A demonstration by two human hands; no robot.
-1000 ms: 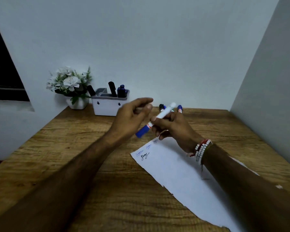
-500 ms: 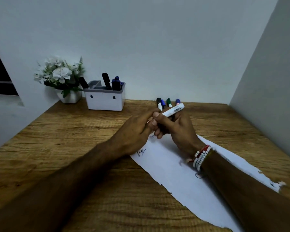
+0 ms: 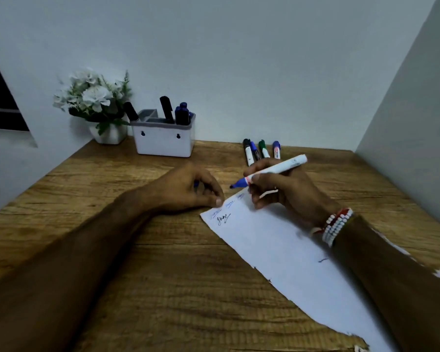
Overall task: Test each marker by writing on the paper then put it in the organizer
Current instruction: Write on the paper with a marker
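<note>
Right now the right hand (image 3: 290, 191) grips an uncapped marker (image 3: 280, 168) in a writing hold, thumb and fingers pinched around the white barrel just behind its blue nose. The barrel slants up and to the right, and the dark tip points left, just past the far edge of the paper (image 3: 277, 252); whether the tip touches anything cannot be told. The left hand (image 3: 186, 189) rests on the wooden counter (image 3: 163, 280) just left of that tip, its fingers curled around a blue cap (image 3: 196, 184) of which only a sliver shows, with one fingertip at the paper's far corner. The paper is a long white sheet with ragged edges, lying at an angle from beneath the right forearm toward the middle of the counter. Near its far end it carries a few faint blue scribbles and one darker scribble below them. Beaded bracelets (image 3: 337, 226) in white and red circle the right wrist. Beyond the right hand, four capped markers (image 3: 263, 149) lie side by side on the counter near the back wall: black, blue, green and blue. Well to their left stands the white organizer (image 3: 163, 142) with a grey rim, against the wall. Two black markers and a cluster of blue ones stand upright in its compartments. Just beside it on the left is a small white pot of white flowers (image 3: 94, 102).
</note>
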